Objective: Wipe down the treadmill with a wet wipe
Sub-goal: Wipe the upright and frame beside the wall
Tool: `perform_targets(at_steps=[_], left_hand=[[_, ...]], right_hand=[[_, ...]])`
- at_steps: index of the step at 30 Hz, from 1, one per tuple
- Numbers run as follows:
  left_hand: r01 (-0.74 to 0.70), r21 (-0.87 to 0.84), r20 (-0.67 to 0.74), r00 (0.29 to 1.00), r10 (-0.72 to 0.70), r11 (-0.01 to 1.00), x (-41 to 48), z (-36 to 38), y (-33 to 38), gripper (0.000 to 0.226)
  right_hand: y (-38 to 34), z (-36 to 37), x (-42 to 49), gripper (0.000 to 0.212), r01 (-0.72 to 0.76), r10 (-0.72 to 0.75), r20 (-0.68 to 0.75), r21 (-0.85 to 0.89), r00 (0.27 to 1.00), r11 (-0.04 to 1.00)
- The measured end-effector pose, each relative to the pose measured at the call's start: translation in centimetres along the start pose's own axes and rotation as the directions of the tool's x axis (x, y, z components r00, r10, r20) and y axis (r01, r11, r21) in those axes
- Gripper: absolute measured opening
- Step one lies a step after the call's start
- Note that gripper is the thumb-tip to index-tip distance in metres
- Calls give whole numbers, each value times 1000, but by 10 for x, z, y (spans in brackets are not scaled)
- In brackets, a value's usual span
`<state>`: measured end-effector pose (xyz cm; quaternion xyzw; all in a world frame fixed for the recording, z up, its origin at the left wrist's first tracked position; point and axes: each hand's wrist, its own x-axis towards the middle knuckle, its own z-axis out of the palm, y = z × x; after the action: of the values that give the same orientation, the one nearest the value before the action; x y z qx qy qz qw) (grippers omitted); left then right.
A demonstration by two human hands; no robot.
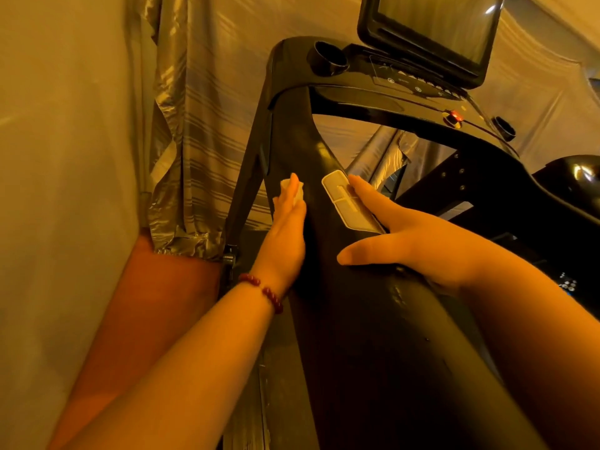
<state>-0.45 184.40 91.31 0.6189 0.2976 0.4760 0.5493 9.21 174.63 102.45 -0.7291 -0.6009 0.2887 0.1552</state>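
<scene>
The black treadmill's left handrail (344, 319) runs up the middle of the view toward the console (406, 79) and dark screen (435, 24). My left hand (285, 235) lies flat with straight fingers on the handrail's outer left side, pressing a small white wet wipe (293, 190) against it; most of the wipe is hidden under the fingers. My right hand (399, 232) rests on the rail's inner side, fingers extended over a pale sensor plate (344, 199), thumb lying across the rail top.
A wall and a shiny striped curtain (194, 125) stand close on the left. A round cup holder (328, 58) and a red stop button (454, 117) sit on the console. The right handrail (574, 180) curves at the far right.
</scene>
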Motion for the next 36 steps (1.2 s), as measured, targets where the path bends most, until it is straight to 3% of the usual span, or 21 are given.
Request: perform_targets(at_steps=[5,7,10,13,16,21,24,26,27,28,30,32,34,36], left_hand=[[82,-193,9,997,-82,978,-20,3,-36,66],[55,-174,27,998,-51,983,-48,9,-46,63],[37,-146,33,999,-33,989,-58,8,-28,32],[-52,-66,19,998,53,996,-35,3,-11,44],[7,-26,23,1000,-7,1000,-24,5,3,48],[-144,-70,58,987,148,987,-102,14,5,36],[-211,190,90,976,197,959,-59,15,3,47],[-26,147,17,1000,23,989,-14,5,14,46],[-13,152,10,1000,12,988,-1,7,18,46],[-66,284,32,998,59,957,1,12,24,48],[-215,389,116,976,184,896,-16,15,20,51],[-282,314,143,958,249,906,-33,18,11,43],[-198,146,72,979,189,969,-42,23,8,34],[-235,71,134,965,225,969,-65,19,13,32]], right_hand=[[0,1,-5,120,17,-15,24,-80,1000,997],[1,0,-6,120,32,-28,29,-123,999,992],[0,0,-7,117,54,-51,25,-144,998,988],[1,1,-9,114,56,-54,21,-118,998,991],[2,1,-13,110,59,-58,20,-71,998,996],[8,2,-11,112,89,-90,-2,-132,996,987],[8,1,-11,112,121,-120,14,-133,993,984],[10,0,-14,109,134,-132,25,-115,991,984],[11,0,-16,108,139,-136,31,-104,990,985],[12,1,-19,110,142,-140,36,-91,990,986],[16,1,-24,110,156,-153,47,-52,987,986],[20,1,-32,107,168,-167,54,-8,984,986],[22,1,-40,103,190,-190,58,-6,980,982],[22,1,-47,98,194,-192,72,-20,979,981]])
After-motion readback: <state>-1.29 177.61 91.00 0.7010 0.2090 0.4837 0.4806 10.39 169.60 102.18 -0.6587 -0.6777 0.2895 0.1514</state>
